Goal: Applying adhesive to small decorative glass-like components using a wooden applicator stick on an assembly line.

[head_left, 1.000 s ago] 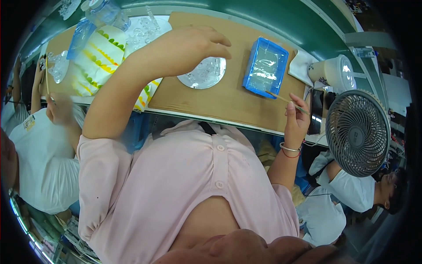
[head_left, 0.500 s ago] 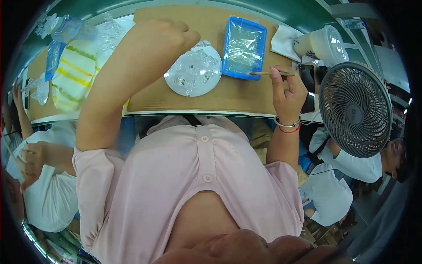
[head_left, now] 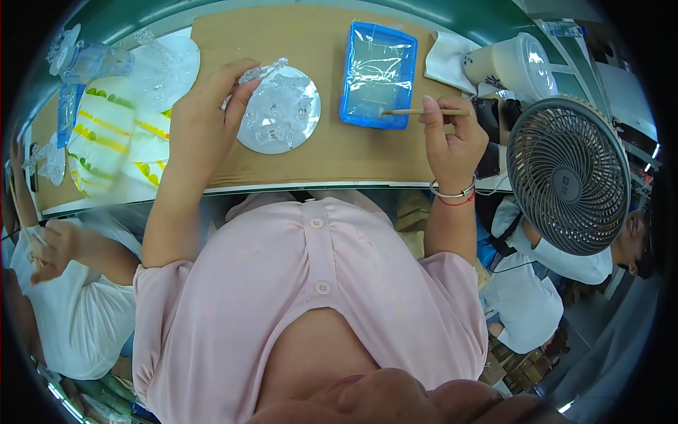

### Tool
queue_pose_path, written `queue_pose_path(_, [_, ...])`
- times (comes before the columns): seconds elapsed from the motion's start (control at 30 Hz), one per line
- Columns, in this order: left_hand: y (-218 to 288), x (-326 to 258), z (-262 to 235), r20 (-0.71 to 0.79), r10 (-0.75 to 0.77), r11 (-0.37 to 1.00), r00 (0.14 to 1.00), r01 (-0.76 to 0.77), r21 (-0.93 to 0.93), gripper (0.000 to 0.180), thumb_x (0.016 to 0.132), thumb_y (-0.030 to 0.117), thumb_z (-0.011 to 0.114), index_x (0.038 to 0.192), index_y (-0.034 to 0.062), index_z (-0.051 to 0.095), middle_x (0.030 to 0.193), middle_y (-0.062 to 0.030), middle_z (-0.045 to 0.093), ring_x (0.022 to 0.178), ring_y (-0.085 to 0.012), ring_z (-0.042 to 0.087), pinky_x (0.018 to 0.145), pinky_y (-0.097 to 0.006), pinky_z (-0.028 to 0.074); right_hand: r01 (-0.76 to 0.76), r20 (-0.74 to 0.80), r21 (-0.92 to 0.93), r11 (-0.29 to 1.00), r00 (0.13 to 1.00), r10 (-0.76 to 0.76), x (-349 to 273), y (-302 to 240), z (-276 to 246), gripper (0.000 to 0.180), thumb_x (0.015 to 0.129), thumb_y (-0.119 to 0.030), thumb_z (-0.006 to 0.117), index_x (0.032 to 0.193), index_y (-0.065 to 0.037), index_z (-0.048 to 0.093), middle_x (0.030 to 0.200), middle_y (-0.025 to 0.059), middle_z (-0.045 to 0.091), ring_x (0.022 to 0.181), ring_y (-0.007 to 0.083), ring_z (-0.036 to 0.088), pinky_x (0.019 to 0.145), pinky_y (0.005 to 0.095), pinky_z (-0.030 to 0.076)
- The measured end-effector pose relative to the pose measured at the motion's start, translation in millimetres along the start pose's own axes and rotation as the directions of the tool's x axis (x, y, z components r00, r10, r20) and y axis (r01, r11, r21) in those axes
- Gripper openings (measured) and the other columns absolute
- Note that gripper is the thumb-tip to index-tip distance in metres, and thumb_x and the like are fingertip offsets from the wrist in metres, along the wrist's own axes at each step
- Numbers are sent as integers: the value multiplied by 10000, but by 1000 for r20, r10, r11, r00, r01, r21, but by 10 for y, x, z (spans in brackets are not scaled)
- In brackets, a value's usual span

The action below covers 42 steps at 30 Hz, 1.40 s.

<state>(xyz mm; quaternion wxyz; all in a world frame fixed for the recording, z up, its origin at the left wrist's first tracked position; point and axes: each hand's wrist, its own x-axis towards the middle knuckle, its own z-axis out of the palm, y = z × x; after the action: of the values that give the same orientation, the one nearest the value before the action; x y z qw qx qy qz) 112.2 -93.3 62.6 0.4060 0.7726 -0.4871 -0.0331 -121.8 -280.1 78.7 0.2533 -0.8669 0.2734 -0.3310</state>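
My left hand [head_left: 212,106] pinches a small transparent plastic piece [head_left: 265,71] between thumb and fingers, over the far left rim of a round white plate [head_left: 272,147]. Several more see-through pieces [head_left: 282,106] lie in a heap on that plate. In my right hand [head_left: 458,141] is a thin wooden stick [head_left: 413,112], held level between thumb and fingers. Its tip points left and lies over the near right part of a blue tray [head_left: 344,92]. Shiny transparent film or sheet shows across the tray; I cannot tell what lies beneath it.
Left on the cardboard-topped table [head_left: 332,159] are a patterned cloth [head_left: 106,134], another white plate [head_left: 185,63] with transparent pieces, and a transparent jar [head_left: 99,62]. At right stand a lidded drink cup [head_left: 498,65], white tissue [head_left: 446,60] and a grey fan [head_left: 568,177]. People sit on both sides.
My left hand has drawn back from the far side toward the plate, and the transparent piece now shows in its fingers. My right hand keeps the stick at the tray.
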Motion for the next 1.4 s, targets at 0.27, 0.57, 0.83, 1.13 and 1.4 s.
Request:
queue_pose_path(0.27, [132,-87,8,4,136,985,991,-135,104,299,789,133,718,1069,76,628,846,-95,661,710,-244,641,590,-321,494,-60,54,-41,997,997,62,30,-14,-26,136,853,-74,685,821,14,586,686,44,620,578,79,616,506,183,440])
queue_pose_path(0.57, [-13,-247,-33,65,109,989,992,-115,90,276,748,121,751,999,58,652,798,-82,660,667,-217,635,567,-301,483,-14,9,8,1000,1000,14,38,-77,76,140,839,-73,701,801,1,588,681,47,620,558,84,606,506,186,437])
queue_pose_path(0.83, [-42,-214,-88,-18,122,991,992,-120,63,226,757,95,748,963,48,671,806,-93,673,694,-213,660,583,-291,490,81,62,-76,994,995,-76,60,-187,75,155,829,-93,712,818,11,597,700,68,622,591,107,626,530,217,460])
queue_pose_path(1.13, [-179,-312,38,-93,178,978,980,-166,124,133,764,115,738,865,66,667,720,-51,650,571,-196,602,502,-287,460,15,110,-119,993,994,-2,48,-226,23,214,833,-70,700,950,15,542,752,67,631,656,120,656,583,214,489])
queue_pose_path(1.4, [-201,-360,59,-144,155,986,977,-145,82,178,770,160,740,907,74,666,761,-44,651,593,-193,609,511,-287,466,13,63,-64,998,998,-9,-53,-116,-58,204,830,-55,701,943,7,543,777,83,640,663,133,658,599,206,500])
